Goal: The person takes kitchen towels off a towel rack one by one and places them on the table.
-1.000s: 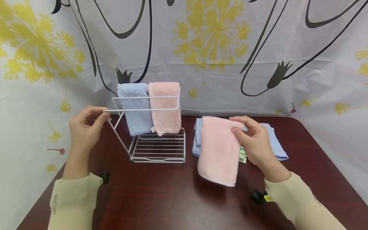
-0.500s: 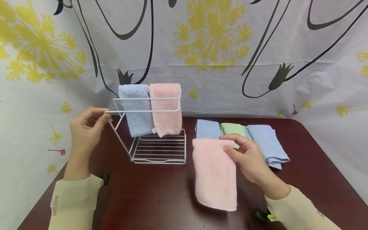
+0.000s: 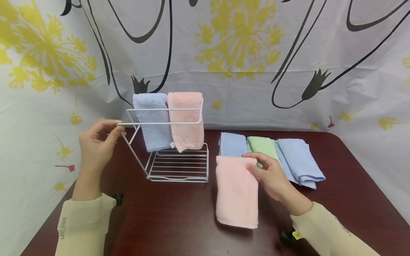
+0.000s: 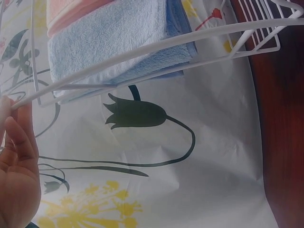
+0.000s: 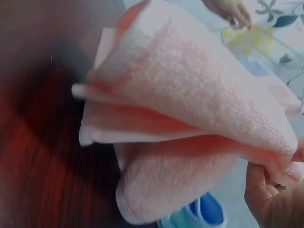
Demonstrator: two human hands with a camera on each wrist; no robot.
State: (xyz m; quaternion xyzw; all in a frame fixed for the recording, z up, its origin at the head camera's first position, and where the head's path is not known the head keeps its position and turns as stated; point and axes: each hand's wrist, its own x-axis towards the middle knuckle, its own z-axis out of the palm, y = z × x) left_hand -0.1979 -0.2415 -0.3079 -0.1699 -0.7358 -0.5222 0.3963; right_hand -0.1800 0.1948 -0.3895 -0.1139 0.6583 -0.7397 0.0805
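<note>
My left hand pinches the front left corner of a white wire rack, thumb below the bar. On the rack's upper bars hang a light blue towel and a pink towel, side by side. In my right hand, a folded pink towel is pinched at its upper right corner and hangs down over the table. Its layers fan apart in the right wrist view, where the hand appears at the right edge.
Behind the held towel lie a folded blue towel, a green towel and another blue towel in a row on the dark red table. A patterned curtain stands behind. The rack's lower wire shelf sits near the table.
My right hand has come down and toward me, then slightly left, with the pink towel, uncovering the row of towels behind. My left hand keeps its hold on the rack.
</note>
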